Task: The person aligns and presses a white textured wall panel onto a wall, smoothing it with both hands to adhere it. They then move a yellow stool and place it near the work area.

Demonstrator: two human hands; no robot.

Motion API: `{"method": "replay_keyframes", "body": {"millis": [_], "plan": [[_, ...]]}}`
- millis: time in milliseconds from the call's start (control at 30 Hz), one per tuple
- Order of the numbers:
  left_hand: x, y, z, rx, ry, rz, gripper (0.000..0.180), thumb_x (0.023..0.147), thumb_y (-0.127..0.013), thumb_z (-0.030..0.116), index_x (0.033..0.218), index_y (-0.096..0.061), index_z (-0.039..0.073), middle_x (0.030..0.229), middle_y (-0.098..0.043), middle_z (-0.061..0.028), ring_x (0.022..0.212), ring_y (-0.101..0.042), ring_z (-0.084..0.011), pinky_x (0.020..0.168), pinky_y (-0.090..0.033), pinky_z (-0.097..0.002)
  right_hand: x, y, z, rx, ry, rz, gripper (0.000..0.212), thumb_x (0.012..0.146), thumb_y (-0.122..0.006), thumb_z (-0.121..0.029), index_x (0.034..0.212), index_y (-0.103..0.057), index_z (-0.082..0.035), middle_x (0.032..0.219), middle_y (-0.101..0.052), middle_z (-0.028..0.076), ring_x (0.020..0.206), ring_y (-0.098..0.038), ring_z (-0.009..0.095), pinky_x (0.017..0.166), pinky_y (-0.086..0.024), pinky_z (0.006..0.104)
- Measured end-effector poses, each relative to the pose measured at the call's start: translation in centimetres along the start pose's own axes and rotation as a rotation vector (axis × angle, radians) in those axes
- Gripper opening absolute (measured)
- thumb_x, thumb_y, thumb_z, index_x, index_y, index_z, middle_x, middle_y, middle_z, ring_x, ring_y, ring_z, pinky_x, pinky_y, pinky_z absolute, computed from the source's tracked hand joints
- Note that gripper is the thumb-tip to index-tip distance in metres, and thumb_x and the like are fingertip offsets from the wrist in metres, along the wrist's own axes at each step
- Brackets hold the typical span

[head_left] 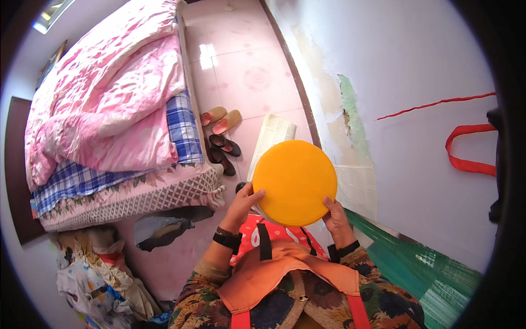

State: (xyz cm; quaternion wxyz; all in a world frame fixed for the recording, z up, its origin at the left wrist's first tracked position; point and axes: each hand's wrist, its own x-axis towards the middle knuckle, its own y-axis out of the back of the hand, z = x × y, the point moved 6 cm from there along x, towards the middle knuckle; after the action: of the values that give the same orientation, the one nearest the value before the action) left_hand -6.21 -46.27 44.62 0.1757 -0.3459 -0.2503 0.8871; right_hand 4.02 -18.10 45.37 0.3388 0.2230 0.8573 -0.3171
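A round yellow disc point(295, 182) with a smooth, slightly domed face is held up in front of my body; whether it is a stool seat, a cushion or a lid I cannot tell. My left hand point(239, 207) grips its lower left edge, thumb on the face and fingers behind. At the lower right edge my right hand point(336, 220) grips it the same way. A whitish part shows beneath the rim near my left hand. Below hangs a red patterned cloth point(249, 230) with dark straps, next to my orange apron point(263, 274).
A bed point(109, 104) with pink bedding stands at left, several shoes point(222, 143) beside it. Cream panels point(272, 134) lie past the disc. Piled cloths point(98, 279) sit at lower left. Along the right wall run green sheeting point(427, 268) and a red strap point(457, 143).
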Motion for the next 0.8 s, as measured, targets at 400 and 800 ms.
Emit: {"method": "replay_keyframes", "body": {"millis": [400,800], "plan": [[5.3,8.7,-2.9,-0.200,0.052,0.253,0.043,0.088,-0.071,0.012,0.126,-0.056,-0.001,0.116,-0.066,-0.0078,0.104,-0.065,-0.0191,0.091,-0.051,-0.0318,11.3,-5.2,3.0,-0.165,-0.128,-0.041,0.054,0.088,-0.077,-0.022,0.129,-0.055,0.003,0.120,-0.066,0.008,0.107,-0.063,0.017,0.094,-0.050,0.0298],[10.0,15.5,-16.2,-0.429,-0.135,0.588,0.058,0.088,-0.074,0.015,0.137,-0.048,-0.001,0.133,-0.058,-0.0096,0.121,-0.057,-0.0248,0.105,-0.044,-0.0393,32.4,6.5,14.3,-0.300,-0.304,0.192,0.059,0.093,-0.064,-0.051,0.128,-0.056,-0.004,0.106,-0.062,0.003,0.093,-0.060,0.014,0.077,-0.050,0.0296]]}}
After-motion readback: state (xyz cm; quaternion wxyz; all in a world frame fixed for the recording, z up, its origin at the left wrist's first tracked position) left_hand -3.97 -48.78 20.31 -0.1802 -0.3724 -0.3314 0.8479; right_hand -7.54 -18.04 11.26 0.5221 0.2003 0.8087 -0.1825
